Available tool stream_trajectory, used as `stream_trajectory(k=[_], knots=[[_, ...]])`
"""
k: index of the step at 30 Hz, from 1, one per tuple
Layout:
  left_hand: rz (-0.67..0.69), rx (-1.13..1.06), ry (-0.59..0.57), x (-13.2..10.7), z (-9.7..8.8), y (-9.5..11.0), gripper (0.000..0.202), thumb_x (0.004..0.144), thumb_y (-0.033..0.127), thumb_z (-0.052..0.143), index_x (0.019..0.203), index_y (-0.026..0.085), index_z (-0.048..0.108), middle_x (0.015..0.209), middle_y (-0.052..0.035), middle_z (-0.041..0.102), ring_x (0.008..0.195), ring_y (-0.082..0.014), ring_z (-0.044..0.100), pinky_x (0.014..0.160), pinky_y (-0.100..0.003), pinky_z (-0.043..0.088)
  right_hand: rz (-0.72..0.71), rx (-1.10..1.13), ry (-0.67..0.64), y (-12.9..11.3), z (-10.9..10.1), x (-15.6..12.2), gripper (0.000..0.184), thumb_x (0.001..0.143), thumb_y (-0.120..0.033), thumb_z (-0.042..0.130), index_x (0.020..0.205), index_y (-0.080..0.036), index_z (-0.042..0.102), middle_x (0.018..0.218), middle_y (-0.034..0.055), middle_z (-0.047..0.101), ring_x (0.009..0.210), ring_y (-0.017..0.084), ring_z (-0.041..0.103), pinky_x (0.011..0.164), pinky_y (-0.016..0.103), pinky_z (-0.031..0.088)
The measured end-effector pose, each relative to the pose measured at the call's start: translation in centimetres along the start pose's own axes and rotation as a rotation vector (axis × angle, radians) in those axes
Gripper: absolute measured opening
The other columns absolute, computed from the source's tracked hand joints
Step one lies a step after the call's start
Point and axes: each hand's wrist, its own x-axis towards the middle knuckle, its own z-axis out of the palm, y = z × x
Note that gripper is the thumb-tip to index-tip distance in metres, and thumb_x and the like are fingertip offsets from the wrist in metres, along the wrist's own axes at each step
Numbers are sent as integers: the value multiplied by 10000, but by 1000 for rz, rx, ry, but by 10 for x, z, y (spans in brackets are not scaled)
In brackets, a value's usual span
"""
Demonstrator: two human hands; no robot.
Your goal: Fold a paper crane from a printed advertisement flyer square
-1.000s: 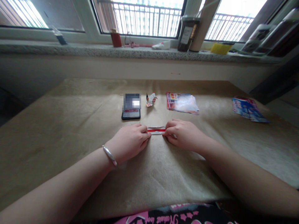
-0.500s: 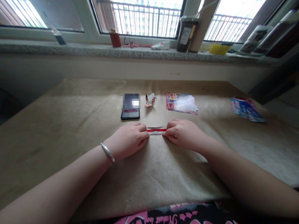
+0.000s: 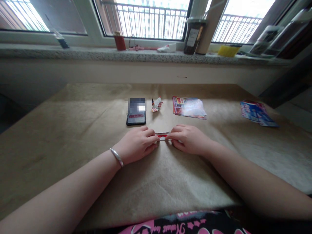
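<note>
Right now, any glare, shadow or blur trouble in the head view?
Head view: middle window overexposed; pale glare on the central paper stack; phone partly pixelated; soft shadows on the table below the left hand and right hand; paper strip between them too small to read creases.

Silver bangle point(image 3: 117, 157) on left wrist point(image 3: 122, 152), bare forearms point(image 3: 73, 190), black garment point(image 3: 213, 219) with pink lettering point(image 3: 168, 228) and stars point(image 3: 190, 226).
</note>
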Motion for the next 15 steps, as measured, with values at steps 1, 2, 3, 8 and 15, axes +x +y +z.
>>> stream_trajectory(k=[1, 2, 3, 8, 15], knots=[[-5, 22, -13, 0, 0, 2, 247, 923, 264, 404, 976, 184, 632, 893, -59, 610, 773, -167, 504, 673, -288, 446, -9, -1, 2, -1, 0, 1, 242, 850, -184, 475, 993, -218, 667, 872, 46, 645, 803, 155, 538, 691, 259, 378], [-10, 40, -27, 1, -1, 5, 240, 922, 243, 400, 950, 181, 630, 886, -57, 609, 765, -171, 504, 663, -293, 446, -12, -10, 5, -3, 0, 2, 236, 851, -186, 474, 974, -216, 673, 869, 49, 643, 792, 154, 534, 684, 259, 375], [-12, 60, -34, 2, -1, 8, 232, 918, 220, 400, 918, 174, 627, 880, -57, 607, 767, -176, 508, 658, -297, 446, -7, -25, 4, -6, 0, 3, 226, 851, -186, 475, 947, -209, 678, 864, 52, 640, 782, 154, 529, 678, 261, 373], [-14, 83, -81, 4, -2, 18, 182, 889, 179, 441, 881, 136, 617, 907, -86, 607, 814, -200, 536, 699, -324, 467, 23, -124, -20, -20, -2, 8, 202, 857, -191, 463, 819, -168, 660, 853, 68, 627, 769, 163, 518, 671, 272, 370], [-19, 27, -33, 3, 0, 15, 239, 921, 234, 399, 1029, 157, 598, 923, -69, 608, 818, -191, 528, 727, -330, 472, 31, -65, 5, -15, 3, 5, 229, 859, -178, 460, 977, -189, 656, 886, 59, 629, 788, 159, 537, 708, 269, 392]])
